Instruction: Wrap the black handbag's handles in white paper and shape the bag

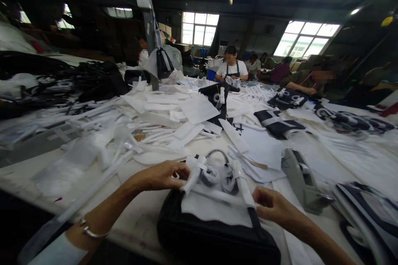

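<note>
Showing the head view: left hand pinches the paper-wrapped handle of a black bag lying at the near edge of the bench; right hand closes on the second wrapped handle. Both grips are closed on wrapping. White sheet lies across the bag's top. Risk, as judged: the wrapping could tear or slide off if pulled unevenly; nearby tape dispenser and loose paper strips could snag.
</note>
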